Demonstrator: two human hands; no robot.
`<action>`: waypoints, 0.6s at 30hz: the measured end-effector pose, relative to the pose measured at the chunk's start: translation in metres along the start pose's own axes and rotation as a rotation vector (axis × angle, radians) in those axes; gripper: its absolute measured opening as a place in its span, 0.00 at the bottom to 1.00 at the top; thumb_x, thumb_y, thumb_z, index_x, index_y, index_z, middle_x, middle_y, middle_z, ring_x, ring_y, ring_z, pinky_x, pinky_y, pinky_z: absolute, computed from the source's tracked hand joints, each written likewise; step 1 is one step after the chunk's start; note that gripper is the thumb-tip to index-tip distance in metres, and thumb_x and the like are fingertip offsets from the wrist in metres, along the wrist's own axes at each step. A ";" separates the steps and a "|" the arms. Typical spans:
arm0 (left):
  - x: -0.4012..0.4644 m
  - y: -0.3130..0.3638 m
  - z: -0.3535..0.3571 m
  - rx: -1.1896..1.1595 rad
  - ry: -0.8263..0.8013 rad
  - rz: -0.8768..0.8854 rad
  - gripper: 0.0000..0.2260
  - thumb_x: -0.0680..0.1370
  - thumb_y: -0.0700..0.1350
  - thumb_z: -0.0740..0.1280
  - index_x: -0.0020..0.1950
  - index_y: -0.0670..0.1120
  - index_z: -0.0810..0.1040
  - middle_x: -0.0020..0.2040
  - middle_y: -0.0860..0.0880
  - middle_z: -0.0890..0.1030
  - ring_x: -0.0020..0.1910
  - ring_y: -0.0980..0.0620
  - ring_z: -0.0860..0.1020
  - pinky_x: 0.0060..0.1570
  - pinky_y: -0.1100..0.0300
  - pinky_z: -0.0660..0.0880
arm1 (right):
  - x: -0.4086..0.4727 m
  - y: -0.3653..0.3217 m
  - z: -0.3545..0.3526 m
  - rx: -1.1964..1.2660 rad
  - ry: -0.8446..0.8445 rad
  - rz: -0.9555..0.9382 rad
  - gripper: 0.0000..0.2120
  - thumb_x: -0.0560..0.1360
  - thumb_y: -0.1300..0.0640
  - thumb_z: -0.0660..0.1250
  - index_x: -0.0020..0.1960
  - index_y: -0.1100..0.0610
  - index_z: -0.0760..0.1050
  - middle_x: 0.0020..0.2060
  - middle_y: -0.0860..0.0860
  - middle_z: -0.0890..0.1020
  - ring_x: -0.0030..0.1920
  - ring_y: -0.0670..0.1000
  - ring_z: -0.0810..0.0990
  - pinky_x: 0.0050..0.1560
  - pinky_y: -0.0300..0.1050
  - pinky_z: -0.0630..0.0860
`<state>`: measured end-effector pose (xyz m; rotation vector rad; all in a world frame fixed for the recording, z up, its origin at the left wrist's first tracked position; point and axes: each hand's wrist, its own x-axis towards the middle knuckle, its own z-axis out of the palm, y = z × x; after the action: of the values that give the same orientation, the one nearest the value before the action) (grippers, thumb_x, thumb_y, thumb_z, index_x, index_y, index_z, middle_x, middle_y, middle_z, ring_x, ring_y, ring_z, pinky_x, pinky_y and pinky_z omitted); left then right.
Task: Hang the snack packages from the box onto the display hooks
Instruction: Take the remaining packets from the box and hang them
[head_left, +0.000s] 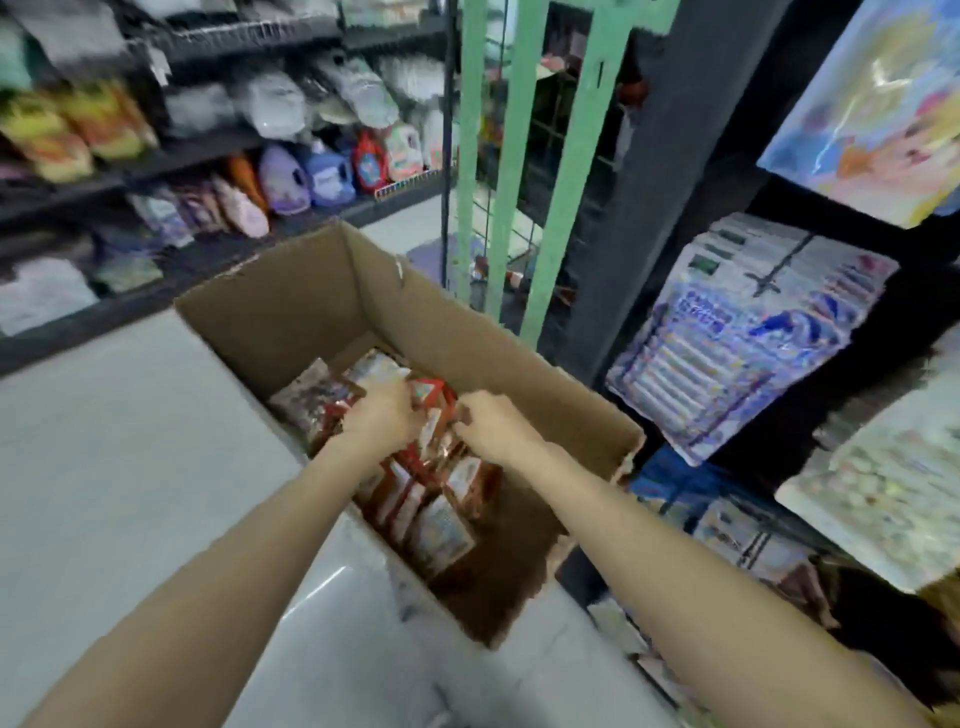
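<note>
Both hands (441, 421) grip snack packages (431, 499) inside box (291, 306).

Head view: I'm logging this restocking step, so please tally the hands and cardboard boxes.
Hands, left hand and right hand, both in the snack packages: 2
cardboard box: 1
Total: 3

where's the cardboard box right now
In the head view the cardboard box sits open on the pale floor at centre, left of the hanging display packs.
</note>
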<state>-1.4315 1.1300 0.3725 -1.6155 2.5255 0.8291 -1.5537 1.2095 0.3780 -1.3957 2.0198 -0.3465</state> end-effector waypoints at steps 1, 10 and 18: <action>0.010 -0.012 0.006 0.018 -0.070 -0.038 0.13 0.78 0.48 0.61 0.51 0.38 0.77 0.53 0.37 0.80 0.54 0.39 0.78 0.51 0.51 0.73 | 0.017 -0.001 0.015 -0.001 -0.042 0.039 0.11 0.78 0.57 0.61 0.56 0.61 0.76 0.53 0.61 0.80 0.54 0.61 0.78 0.49 0.48 0.74; 0.056 -0.070 0.041 0.352 -0.508 -0.160 0.24 0.77 0.48 0.63 0.72 0.44 0.65 0.71 0.41 0.66 0.70 0.38 0.64 0.66 0.46 0.66 | 0.075 0.018 0.103 0.047 -0.297 0.210 0.17 0.76 0.56 0.67 0.63 0.60 0.73 0.60 0.57 0.78 0.59 0.58 0.76 0.56 0.46 0.72; 0.063 -0.072 0.024 0.480 -0.382 0.008 0.12 0.78 0.40 0.63 0.61 0.41 0.74 0.59 0.42 0.76 0.59 0.42 0.76 0.58 0.51 0.74 | 0.086 0.013 0.108 0.008 -0.164 0.188 0.16 0.75 0.66 0.64 0.33 0.51 0.66 0.42 0.53 0.75 0.45 0.53 0.75 0.43 0.47 0.72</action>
<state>-1.4052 1.0650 0.3030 -1.1700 2.2314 0.4273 -1.5130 1.1522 0.2590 -1.1780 1.9915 -0.1528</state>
